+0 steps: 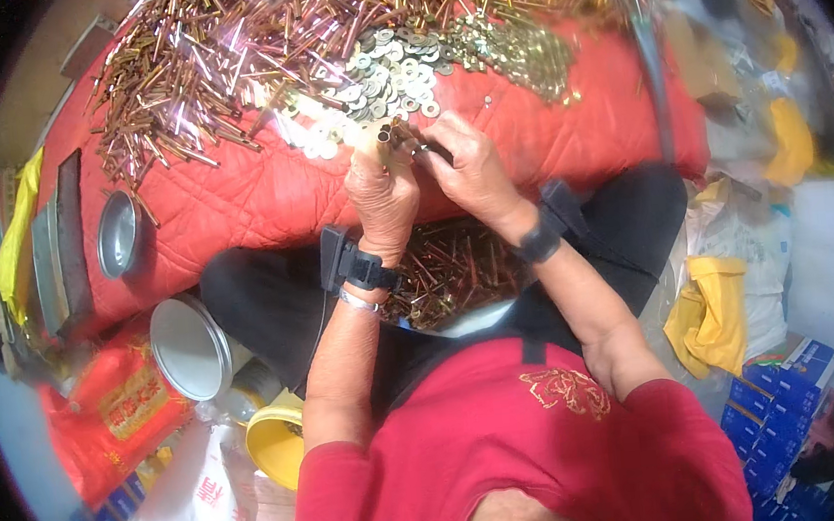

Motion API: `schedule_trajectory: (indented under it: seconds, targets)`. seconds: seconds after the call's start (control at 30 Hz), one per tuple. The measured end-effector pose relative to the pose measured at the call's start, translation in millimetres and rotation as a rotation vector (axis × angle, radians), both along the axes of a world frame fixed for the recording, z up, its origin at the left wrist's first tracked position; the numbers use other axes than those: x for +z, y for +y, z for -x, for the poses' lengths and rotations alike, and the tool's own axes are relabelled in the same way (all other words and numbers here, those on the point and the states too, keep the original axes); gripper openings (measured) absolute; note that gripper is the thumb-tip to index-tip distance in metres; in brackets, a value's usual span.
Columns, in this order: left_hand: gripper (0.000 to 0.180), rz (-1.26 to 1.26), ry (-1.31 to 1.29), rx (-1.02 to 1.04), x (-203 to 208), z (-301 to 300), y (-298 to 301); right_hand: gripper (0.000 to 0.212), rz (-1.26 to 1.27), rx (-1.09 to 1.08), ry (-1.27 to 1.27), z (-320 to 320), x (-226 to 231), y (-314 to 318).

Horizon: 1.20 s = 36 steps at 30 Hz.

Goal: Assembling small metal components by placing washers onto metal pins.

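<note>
Over the near edge of a red quilted cover (263,200), my left hand (382,196) is closed around a copper-coloured metal tube (384,135), its round open end showing. Beside it, my right hand (473,161) pinches with thumb and fingertips at a thin metal piece (417,148) against the held parts; its exact kind is too small to make out. Just beyond both hands lie a pile of flat round washers (391,76) and a heap of small brass-coloured pieces, perhaps nuts (528,57). A large heap of copper-coloured rods or tubes (250,47) spreads across the far side.
More copper-coloured rods (462,266) lie between my crossed legs. A metal bowl (119,235) sits on the left of the cover. Lower left are a white round bucket (190,350) and a yellow bucket (277,449). Yellow bags (714,314) and blue boxes (777,408) stand right.
</note>
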<state>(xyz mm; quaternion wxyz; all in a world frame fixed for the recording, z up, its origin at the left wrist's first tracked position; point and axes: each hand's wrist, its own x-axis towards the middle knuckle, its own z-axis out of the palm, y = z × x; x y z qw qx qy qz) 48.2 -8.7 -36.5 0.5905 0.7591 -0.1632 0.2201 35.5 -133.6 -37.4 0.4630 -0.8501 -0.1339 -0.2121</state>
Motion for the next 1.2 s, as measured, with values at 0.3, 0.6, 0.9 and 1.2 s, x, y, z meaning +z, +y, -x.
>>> schedule_trajectory:
  seconds: [0.3,0.6,0.9,1.2]
  targets:
    - [0.015,-0.001,-0.069,0.009,-4,-3,2,0.01,0.033,-0.041,-0.018,1,-12,0]
    - [0.016,0.018,-0.037,-0.014,0,-3,1,0.015,-0.04,-0.073,0.054,4,10,11]
    - [0.012,-0.033,-0.046,0.059,-28,9,-5,0.009,0.232,-0.172,-0.084,14,-13,13]
    - [0.011,0.661,0.46,-0.221,-9,-21,13,0.012,-0.235,-0.154,0.154,13,1,-6]
